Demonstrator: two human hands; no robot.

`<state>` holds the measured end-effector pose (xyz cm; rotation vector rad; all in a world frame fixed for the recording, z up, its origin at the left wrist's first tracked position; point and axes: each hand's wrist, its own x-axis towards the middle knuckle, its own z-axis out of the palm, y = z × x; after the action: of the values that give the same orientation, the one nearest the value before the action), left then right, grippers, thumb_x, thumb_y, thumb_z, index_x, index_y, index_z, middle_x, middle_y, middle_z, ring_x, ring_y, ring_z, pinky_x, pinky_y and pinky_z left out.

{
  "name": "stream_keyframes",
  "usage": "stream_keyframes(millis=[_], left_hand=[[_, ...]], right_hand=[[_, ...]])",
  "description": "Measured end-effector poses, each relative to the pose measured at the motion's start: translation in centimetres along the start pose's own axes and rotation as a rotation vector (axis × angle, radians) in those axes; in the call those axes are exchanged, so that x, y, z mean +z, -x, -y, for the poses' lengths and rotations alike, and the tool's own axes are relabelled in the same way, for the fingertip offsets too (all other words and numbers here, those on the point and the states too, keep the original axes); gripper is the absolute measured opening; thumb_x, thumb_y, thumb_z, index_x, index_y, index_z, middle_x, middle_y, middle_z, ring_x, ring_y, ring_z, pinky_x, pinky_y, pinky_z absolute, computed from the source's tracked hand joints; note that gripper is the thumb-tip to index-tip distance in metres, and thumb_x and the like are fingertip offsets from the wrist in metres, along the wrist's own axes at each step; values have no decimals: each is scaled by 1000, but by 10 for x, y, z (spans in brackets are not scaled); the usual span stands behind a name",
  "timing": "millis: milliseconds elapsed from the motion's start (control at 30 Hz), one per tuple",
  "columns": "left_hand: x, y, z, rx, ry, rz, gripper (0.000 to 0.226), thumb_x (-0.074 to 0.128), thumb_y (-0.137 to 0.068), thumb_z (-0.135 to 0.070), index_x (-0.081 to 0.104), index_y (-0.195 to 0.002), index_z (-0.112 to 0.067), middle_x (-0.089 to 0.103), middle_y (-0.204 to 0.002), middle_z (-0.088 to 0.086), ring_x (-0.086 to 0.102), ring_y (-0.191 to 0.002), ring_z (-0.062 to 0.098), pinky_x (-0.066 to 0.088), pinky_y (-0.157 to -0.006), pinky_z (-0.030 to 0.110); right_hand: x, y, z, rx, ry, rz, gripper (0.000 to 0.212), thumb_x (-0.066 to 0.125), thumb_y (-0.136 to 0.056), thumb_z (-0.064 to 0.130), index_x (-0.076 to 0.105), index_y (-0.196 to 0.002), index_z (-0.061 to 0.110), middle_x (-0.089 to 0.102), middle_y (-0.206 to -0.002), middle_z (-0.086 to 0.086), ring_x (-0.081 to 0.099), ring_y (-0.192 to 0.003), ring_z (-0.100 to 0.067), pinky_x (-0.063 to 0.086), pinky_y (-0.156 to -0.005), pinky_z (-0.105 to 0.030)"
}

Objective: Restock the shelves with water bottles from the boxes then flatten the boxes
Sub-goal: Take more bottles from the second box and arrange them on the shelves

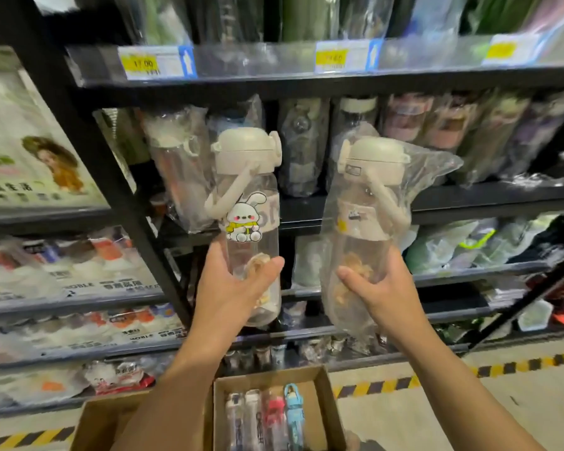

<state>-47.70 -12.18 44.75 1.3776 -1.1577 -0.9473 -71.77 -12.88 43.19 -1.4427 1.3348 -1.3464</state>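
Two bottles are held up before the shelf's [469, 197] front edge, hands apart: left hand [230, 289] gripping the rabbit bottle [253, 219], right hand [383, 289] gripping the bagged bottle [367, 203]. Four spare bottles [264, 421] lie in the open box [321, 408], so restocking looks unfinished, flattening not begun.

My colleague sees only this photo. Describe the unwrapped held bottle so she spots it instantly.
Before the black shelving, two hands each hold a clear, cream-lidded bottle. The unwrapped bottle is in the left hand. Unlike the bagged bottle in the right hand, it is bare and shows a white rabbit sticker.
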Motion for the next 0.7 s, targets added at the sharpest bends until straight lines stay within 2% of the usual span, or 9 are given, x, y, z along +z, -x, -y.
stream_keyframes(millis=[133,233,333,400,467,500,567,633,700], left_hand=[[43,-31,-10,2,-73,-64,64,86,-57,-69,59,-111,-49,69,-110,-30,65,-98,-11,51,-80,24],[75,-53,-10,-51,-86,-76,68,86,-52,-71,58,-107,-42,70,-106,-22,66,-95,-6,49,-75,24],[103,-75,-7,-50,-80,-53,66,93,-59,-57,58,-112,-37,70,-109,-18,66,-95,-7,49,-77,22],[120,-94,-6,-22,-85,-64,63,96,-67,-42,59,-117,-33,72,-110,-13,68,-99,0,51,-80,22],[134,-112,-7,8,-96,-74,63,95,-70,-35,60,-122,-30,72,-111,-14,68,-102,1,50,-80,14],[140,-120,-7,27,-92,-81,65,95,-71,-32,59,-125,-31,72,-111,-18,67,-102,-3,48,-78,7],[150,-137,-6,68,-85,-94,67,95,-73,-25,56,-128,-33,72,-111,-23,65,-100,-12,47,-77,2],[159,-152,-5,75,-91,-104,72,94,-74,-23,54,-133,-32,72,-117,-20,66,-106,-7,52,-88,12],[165,-166,-3,72,-100,-124,78,95,-73,-24,53,-138,-30,70,-125,-15,67,-114,4,53,-101,31]], right_hand=[[-26,-44,-9,-16,-20,12,65,86,-83,36,51,-137,37,65,-122,31,61,-111,11,46,-81,-3],[-44,-80,-19,0,-22,13,65,86,-80,43,53,-136,38,66,-120,32,63,-109,11,46,-79,-2],[-57,-115,-30,6,-3,17,62,86,-77,50,54,-129,41,65,-116,35,62,-105,11,46,-78,-2],[-64,-140,-37,6,11,26,64,87,-75,51,55,-129,40,67,-117,27,63,-108,8,50,-82,-9],[-68,-163,-45,14,35,49,74,90,-74,48,53,-137,35,65,-126,19,62,-115,3,49,-94,-19],[-70,-173,-47,22,50,58,78,91,-73,47,51,-139,34,63,-130,18,59,-118,4,47,-97,-18],[-73,-189,-50,29,82,65,78,92,-71,46,47,-134,37,57,-128,23,53,-113,18,42,-86,-3],[-75,-202,-52,21,123,60,75,93,-70,45,44,-127,37,53,-121,24,49,-105,25,39,-74,5],[-76,-213,-53,6,127,79,72,93,-71,42,44,-124,39,51,-117,24,48,-105,27,38,-75,6]])
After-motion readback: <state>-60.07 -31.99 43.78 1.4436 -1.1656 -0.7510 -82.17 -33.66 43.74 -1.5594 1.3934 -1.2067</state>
